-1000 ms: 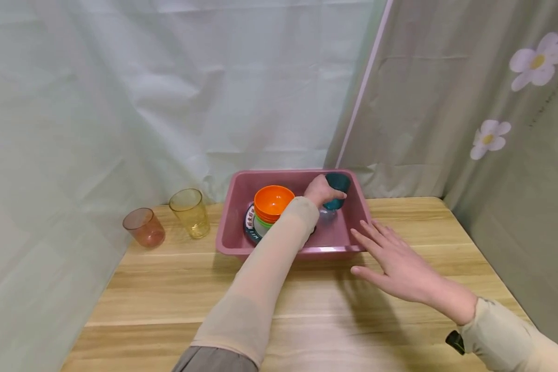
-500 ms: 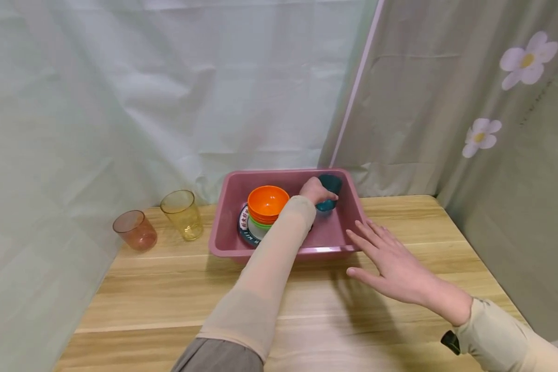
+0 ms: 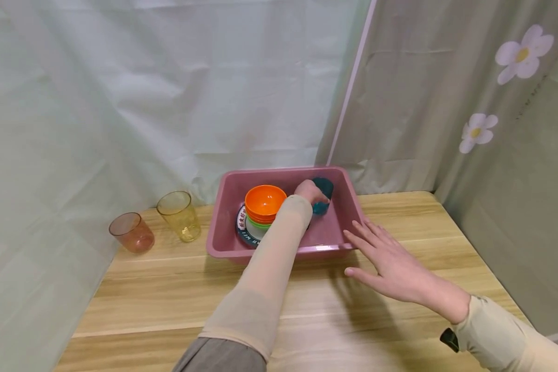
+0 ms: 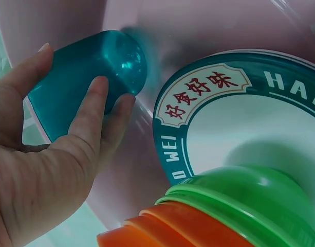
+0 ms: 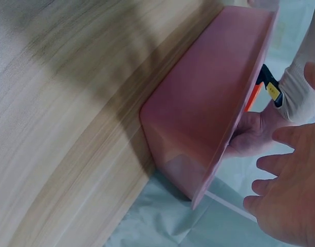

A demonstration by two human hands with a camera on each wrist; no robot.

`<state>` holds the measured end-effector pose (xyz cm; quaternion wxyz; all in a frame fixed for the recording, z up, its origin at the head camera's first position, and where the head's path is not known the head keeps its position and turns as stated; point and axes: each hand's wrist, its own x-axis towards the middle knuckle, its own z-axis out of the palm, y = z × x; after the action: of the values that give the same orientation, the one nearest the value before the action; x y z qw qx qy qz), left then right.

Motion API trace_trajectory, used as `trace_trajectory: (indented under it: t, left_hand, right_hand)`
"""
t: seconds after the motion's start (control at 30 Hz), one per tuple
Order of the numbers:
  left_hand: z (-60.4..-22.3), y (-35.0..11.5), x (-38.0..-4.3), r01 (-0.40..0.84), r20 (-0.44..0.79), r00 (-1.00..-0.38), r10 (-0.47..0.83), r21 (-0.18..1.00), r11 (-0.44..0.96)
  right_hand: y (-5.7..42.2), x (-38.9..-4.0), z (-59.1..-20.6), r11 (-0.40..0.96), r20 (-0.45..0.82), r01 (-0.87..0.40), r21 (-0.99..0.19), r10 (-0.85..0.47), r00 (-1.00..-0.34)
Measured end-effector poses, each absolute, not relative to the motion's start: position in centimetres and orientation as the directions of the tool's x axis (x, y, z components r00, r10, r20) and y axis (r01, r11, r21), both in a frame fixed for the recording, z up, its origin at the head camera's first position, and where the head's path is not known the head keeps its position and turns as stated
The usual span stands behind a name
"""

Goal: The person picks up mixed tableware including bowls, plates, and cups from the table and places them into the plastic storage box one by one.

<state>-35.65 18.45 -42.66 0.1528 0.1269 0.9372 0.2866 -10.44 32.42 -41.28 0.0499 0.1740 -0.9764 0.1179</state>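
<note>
In the head view my left hand (image 3: 311, 192) reaches into the right part of a pink plastic basin (image 3: 214, 243) and holds a teal see-through cup (image 3: 323, 196). The left wrist view shows the thumb on one side of the cup (image 4: 90, 77) and fingers along the other, its rounded base near the basin's surface. My right hand (image 3: 392, 266) hovers with spread fingers beside the basin's front right corner, holding nothing. Orange bowls (image 3: 265, 201) are stacked over green bowls (image 4: 249, 198), which sit on a white plate (image 4: 224, 128) with a dark teal lettered rim.
A yellow see-through cup (image 3: 180, 217) and a reddish one (image 3: 132, 233) stand on the wooden table (image 3: 158, 305), left of the basin. Pale curtains (image 3: 204, 93) hang close behind and at both sides.
My left hand and the teal cup have moved lower and slightly left in the basin. The whole view has shifted a little. My right hand keeps its pose.
</note>
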Motion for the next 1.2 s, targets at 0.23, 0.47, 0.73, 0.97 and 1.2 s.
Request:
trace_trajectory:
  t: [0.23,0.47,0.73,0.97,1.2]
  left_hand:
    - [-42.7,18.0,-35.2,0.086,-0.236,-0.917,0.323,0.671,0.737]
    - [-42.2,17.5,-35.1,0.096,-0.203,-0.936,0.287,0.637,0.764]
    - [-40.6,17.7,-35.1,0.064,-0.222,-0.938,0.268,0.646,0.76]
    - [-38.7,18.0,-34.7,0.246,-0.134,-0.922,0.363,0.52,0.818]
    - [-37.4,17.2,-34.2,0.417,-0.08,-0.888,0.452,0.271,0.868]
  right_hand:
    - [32.2,-10.5,-41.3,0.909,0.114,-0.343,-0.235,-0.325,-0.939]
    - [31.9,-10.8,-41.3,0.904,0.106,-0.353,-0.244,-0.337,-0.936]
    - [32.1,-11.1,-41.5,0.905,0.091,-0.347,-0.247,-0.335,-0.938]
    - [32.8,-11.6,-41.6,0.909,0.09,-0.331,-0.254,-0.318,-0.944]
    - [33.5,-12.2,-41.9,0.919,0.083,-0.299,-0.257,-0.287,-0.954]
